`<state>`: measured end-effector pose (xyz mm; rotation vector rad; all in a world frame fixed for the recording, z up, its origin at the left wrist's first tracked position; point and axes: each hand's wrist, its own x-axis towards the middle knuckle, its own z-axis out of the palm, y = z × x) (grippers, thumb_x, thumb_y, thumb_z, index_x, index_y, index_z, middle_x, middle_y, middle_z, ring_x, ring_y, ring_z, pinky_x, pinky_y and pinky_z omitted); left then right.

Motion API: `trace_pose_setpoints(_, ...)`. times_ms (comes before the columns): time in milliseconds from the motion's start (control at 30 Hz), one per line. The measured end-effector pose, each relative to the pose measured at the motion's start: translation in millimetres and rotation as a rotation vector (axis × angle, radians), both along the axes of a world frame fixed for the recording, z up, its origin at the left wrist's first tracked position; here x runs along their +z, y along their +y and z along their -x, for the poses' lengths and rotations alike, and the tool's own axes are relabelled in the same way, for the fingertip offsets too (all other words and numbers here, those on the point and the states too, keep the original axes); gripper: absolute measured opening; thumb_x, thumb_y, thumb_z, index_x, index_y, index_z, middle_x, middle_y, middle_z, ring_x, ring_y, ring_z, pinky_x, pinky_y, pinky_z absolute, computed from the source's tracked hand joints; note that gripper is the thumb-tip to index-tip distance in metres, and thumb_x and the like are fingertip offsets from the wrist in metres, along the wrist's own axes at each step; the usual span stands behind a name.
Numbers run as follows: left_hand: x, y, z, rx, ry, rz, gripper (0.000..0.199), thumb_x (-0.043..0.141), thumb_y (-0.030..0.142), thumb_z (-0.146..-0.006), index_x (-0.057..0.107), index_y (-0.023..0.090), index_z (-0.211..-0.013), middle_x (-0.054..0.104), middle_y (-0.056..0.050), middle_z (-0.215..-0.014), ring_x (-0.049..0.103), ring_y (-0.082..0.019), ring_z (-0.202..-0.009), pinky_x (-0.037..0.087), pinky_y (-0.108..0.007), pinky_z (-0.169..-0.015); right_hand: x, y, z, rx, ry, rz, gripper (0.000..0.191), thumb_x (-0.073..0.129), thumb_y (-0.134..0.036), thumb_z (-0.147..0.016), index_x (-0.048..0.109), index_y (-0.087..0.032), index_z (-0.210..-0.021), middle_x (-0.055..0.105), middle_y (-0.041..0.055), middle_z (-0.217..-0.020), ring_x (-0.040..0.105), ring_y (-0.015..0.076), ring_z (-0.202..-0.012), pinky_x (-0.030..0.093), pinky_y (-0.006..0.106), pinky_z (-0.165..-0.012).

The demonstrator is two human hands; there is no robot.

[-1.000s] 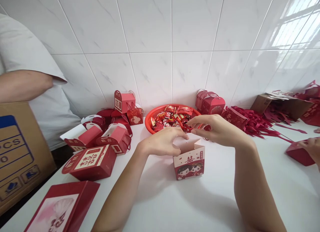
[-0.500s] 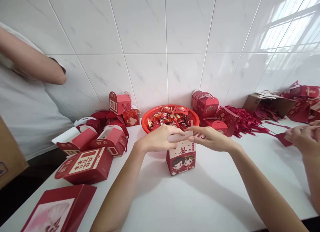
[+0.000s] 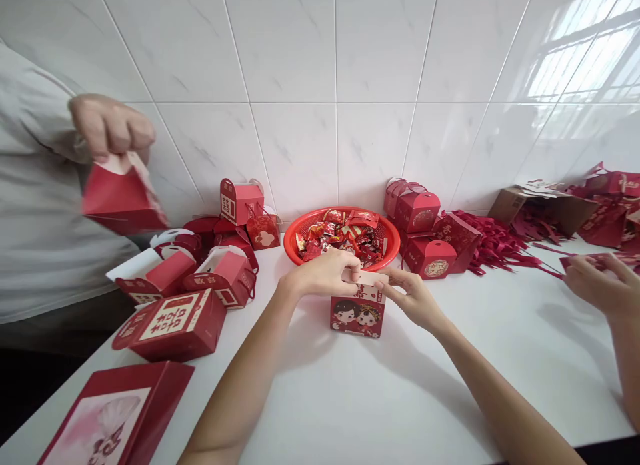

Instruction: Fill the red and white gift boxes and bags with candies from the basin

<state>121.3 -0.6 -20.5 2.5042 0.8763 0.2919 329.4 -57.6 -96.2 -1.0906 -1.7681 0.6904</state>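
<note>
A small red and cream candy box (image 3: 357, 317) with two cartoon figures on its front stands upright on the white table. My left hand (image 3: 334, 270) pinches the left side of its top flap. At the right end of the same flap, my right hand (image 3: 406, 290) has its thumb and fingers closed on the edge. Both hands cover part of the box's upper panel. Directly behind the box is a red plastic basket (image 3: 391, 248) heaped with wrapped candies (image 3: 345, 235).
Red gift boxes (image 3: 173, 325) crowd the left side, and more boxes (image 3: 419, 211) stand right of the basket beside dark red ribbons (image 3: 487, 241). At left another person's hand (image 3: 113, 128) holds a red box (image 3: 123, 195). A co-worker's hands (image 3: 603, 281) are at far right.
My hands have closed in on the box's top flap, and the box has turned to face me more squarely. At left, another person's hand has come into view carrying a red box.
</note>
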Motion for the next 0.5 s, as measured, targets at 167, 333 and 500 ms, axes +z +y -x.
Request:
trace_pose_setpoints(167,1.3,0.6,0.2,0.001,-0.007,0.105,0.005,0.061,0.023,-0.074,0.060,0.019,-0.070,0.066,0.000,-0.080,0.060,-0.018,-0.077,0.041,-0.026,-0.067,-9.3,1.0,-0.6,-0.077,-0.062,-0.049,0.042,0.051,-0.053,-0.096,0.066,-0.019,-0.078,0.066,0.0027,-0.072,0.056,0.0170,-0.068,0.048,0.028,-0.063)
trace_pose_setpoints(333,1.9,-0.1,-0.1,-0.004,0.007,0.114,0.012,0.062,0.028,-0.076,0.057,0.020,-0.069,0.065,0.001,-0.078,0.058,-0.017,-0.074,0.039,-0.027,-0.062,-10.6,0.7,0.0,-0.073,-0.062,-0.056,0.043,0.050,-0.055,-0.095,0.068,-0.019,-0.079,0.067,0.0034,-0.074,0.058,0.0182,-0.070,0.049,0.029,-0.064)
trace_pose_setpoints(500,2.9,-1.8,0.3,-0.009,-0.022,0.150,0.013,0.063,0.031,-0.078,0.059,0.020,-0.074,0.066,0.000,-0.084,0.060,-0.019,-0.081,0.042,-0.028,-0.069,-3.0,-0.3,-5.2,-0.076,-0.035,-0.071,0.045,0.053,-0.058,-0.093,0.068,-0.019,-0.077,0.065,0.0023,-0.070,0.056,0.0170,-0.066,0.047,0.028,-0.062)
